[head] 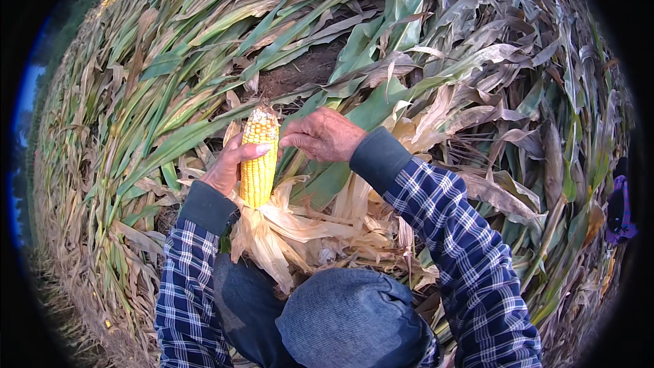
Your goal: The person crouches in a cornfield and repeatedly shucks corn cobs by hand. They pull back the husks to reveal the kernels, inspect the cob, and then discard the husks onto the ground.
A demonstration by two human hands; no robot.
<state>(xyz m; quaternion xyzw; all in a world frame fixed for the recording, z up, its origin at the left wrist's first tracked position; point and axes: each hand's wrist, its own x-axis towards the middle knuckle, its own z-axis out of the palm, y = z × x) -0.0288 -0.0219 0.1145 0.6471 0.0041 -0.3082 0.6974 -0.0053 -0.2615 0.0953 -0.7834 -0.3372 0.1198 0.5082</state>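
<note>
My left hand grips an ear of yellow corn from its left side, the thumb laid across the kernels. The ear stands nearly upright, its tip whitish and ragged. Pale dry husk is peeled back and hangs from its base. Just right of the ear's upper half is my right hand, fingers curled, with the fingertips close to the kernels. Whether those fingers pinch a bit of husk or silk is hidden.
My bent knee in blue denim is below the ear. Loose dry husks lie in front of it. Flattened green and brown corn stalks and leaves cover the ground, with bare soil beyond the ear. Purple checked cloth shows at far right.
</note>
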